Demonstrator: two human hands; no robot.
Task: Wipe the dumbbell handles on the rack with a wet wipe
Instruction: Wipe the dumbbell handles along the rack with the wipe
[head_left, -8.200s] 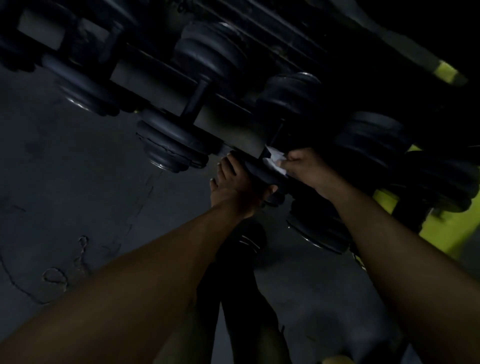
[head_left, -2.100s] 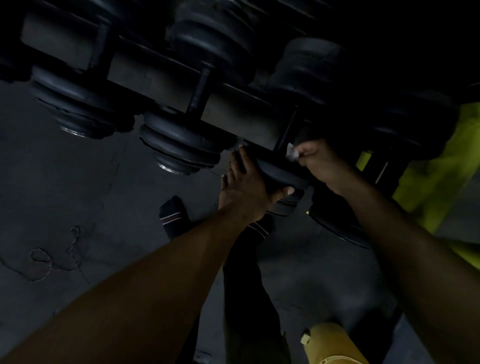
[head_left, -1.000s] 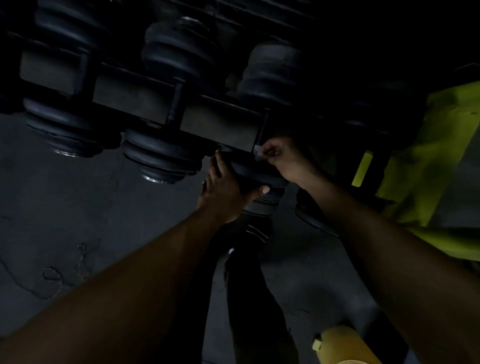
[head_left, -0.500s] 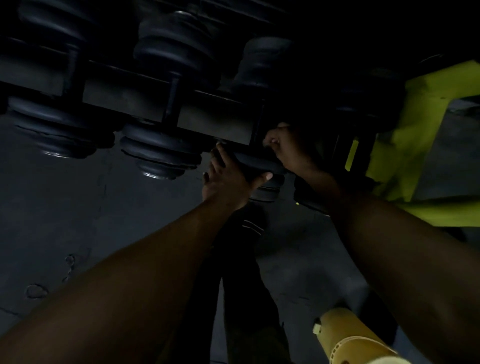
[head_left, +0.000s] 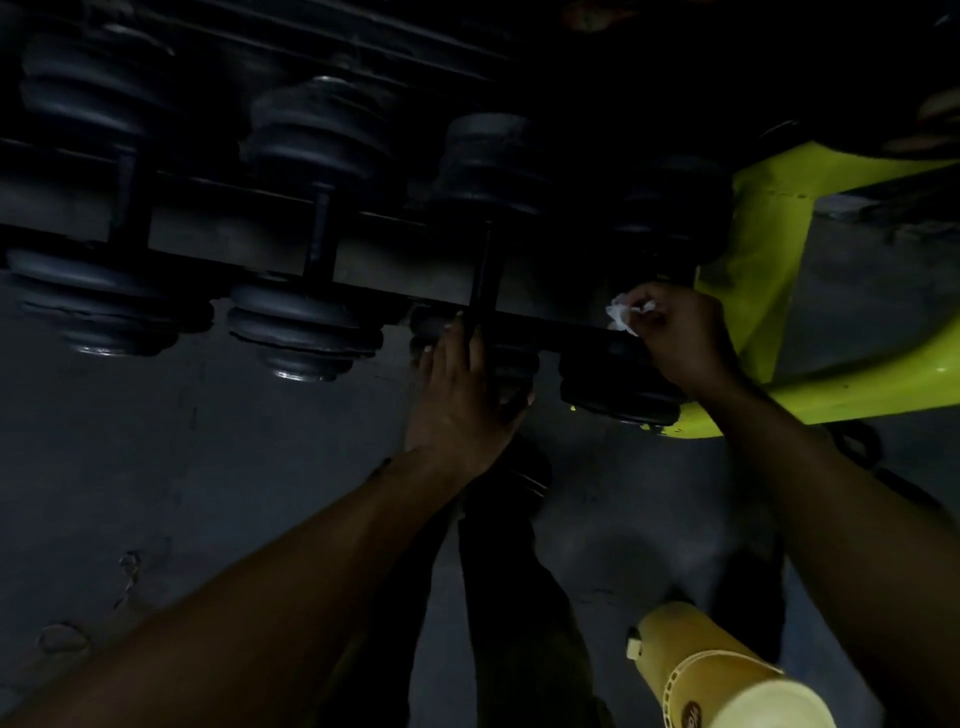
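Four dumbbells (head_left: 306, 218) sat across the dark rack (head_left: 395, 260), beside its yellow-green frame (head_left: 753, 291). My left hand (head_left: 460, 400) lay with straight fingers against the third dumbbell's near weight (its handle (head_left: 483, 275) rose just above my fingertips). My right hand (head_left: 680, 338) pinched the white wet wipe (head_left: 623, 312) in curled fingers, at the fourth dumbbell (head_left: 623, 384).

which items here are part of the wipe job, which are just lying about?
Job:
wet wipe, pinched in right hand
dumbbells on rack
left hand, resting on a dumbbell end

Lying about:
yellow canister on floor
yellow-green frame
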